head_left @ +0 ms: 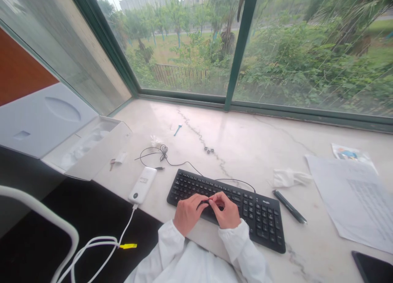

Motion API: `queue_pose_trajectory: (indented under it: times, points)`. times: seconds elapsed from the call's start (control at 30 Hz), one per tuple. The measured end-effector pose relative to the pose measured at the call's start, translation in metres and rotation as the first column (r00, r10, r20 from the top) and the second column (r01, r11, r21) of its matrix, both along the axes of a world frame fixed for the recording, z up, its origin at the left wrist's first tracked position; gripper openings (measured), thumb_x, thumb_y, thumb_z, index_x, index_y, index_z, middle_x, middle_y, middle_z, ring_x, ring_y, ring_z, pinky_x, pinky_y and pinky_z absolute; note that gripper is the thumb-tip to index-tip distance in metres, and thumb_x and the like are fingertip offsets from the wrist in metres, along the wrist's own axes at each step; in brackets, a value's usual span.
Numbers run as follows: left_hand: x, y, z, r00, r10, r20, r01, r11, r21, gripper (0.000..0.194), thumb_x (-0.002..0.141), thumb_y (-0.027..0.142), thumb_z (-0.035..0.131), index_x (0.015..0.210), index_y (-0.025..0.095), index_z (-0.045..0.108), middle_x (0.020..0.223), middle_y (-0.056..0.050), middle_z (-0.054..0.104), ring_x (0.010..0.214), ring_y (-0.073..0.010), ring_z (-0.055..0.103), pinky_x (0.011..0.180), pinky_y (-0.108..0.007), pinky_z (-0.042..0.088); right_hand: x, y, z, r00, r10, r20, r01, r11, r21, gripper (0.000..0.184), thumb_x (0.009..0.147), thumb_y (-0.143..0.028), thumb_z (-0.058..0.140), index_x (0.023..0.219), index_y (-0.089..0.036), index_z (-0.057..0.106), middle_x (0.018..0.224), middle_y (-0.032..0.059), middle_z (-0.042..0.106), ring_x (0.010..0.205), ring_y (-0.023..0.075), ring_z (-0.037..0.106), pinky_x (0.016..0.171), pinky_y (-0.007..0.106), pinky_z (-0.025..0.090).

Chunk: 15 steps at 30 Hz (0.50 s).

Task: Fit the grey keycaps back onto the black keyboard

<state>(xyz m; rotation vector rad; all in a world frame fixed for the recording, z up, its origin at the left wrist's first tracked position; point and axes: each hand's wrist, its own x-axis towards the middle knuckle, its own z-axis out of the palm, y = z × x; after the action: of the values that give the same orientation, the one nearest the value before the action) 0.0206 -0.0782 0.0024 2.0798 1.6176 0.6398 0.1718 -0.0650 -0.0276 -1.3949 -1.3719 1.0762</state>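
Over the middle of a black keyboard (267,215), my left hand (188,211) and my right hand (225,211) meet at the fingertips. Both are closed in a pinch. A tiny dark piece seems to sit between the fingertips, mostly covered by them, and I cannot make out its kind. The hands hide part of the lower key rows. Beyond the keyboard, several small dark keycaps (208,150) lie loose on the marble-patterned surface. A thin blue tool (177,130) rests farther back.
Left of the keyboard lie a white power bank (143,185) with a cable, a coiled black cord (163,153) and an open white box (92,152). To the right are a black pen (290,207), a crumpled tissue (290,178), paper sheets (353,197) and a phone (373,268).
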Motion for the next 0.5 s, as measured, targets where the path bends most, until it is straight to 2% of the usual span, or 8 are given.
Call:
queue_pose_trajectory:
  times: [0.1, 0.2, 0.3, 0.5]
  points:
    - [-0.004, 0.003, 0.001, 0.999, 0.006, -0.032, -0.006, 1.000, -0.013, 0.019, 0.090, 0.030, 0.046, 0.099, 0.026, 0.062, 0.099, 0.002, 0.067, 0.086, -0.0104, 0.062, 0.068, -0.019, 0.045, 0.001, 0.000, -0.002, 0.993, 0.079, 0.092, -0.083, 0.996, 0.035, 0.014, 0.079, -0.035, 0.052, 0.073, -0.022, 0.051, 0.080, 0.0005, 0.065, 0.064, 0.0127, 0.059, 0.061, 0.026, 0.047]
    - [-0.008, 0.004, 0.003, 0.998, 0.009, -0.069, -0.011, 0.999, -0.040, 0.017, 0.090, 0.030, 0.047, 0.096, 0.026, 0.062, 0.096, 0.003, 0.066, 0.083, -0.0095, 0.062, 0.065, -0.019, 0.043, 0.003, 0.000, -0.006, 0.952, 0.146, 0.268, -0.177, 0.979, 0.097, 0.005, 0.078, -0.025, 0.051, 0.077, -0.022, 0.055, 0.078, -0.0001, 0.063, 0.068, 0.0135, 0.056, 0.065, 0.027, 0.043]
    - [-0.010, 0.005, 0.005, 0.995, -0.001, -0.103, -0.007, 0.997, -0.073, 0.017, 0.089, 0.032, 0.047, 0.094, 0.027, 0.062, 0.094, 0.005, 0.065, 0.079, -0.0087, 0.061, 0.059, -0.019, 0.041, 0.004, -0.001, -0.011, 0.902, 0.172, 0.396, -0.249, 0.956, 0.152, 0.007, 0.077, -0.019, 0.052, 0.079, -0.022, 0.058, 0.073, -0.0006, 0.061, 0.069, 0.0143, 0.054, 0.068, 0.028, 0.038]
    - [-0.009, 0.004, 0.008, 0.991, -0.013, -0.137, -0.002, 0.994, -0.112, 0.018, 0.089, 0.034, 0.046, 0.095, 0.028, 0.062, 0.093, 0.005, 0.064, 0.076, -0.0089, 0.061, 0.058, -0.019, 0.039, 0.004, 0.001, -0.015, 0.888, 0.185, 0.422, -0.282, 0.942, 0.180, 0.009, 0.077, -0.016, 0.052, 0.078, -0.022, 0.058, 0.071, -0.0019, 0.062, 0.067, 0.0131, 0.052, 0.066, 0.026, 0.034]
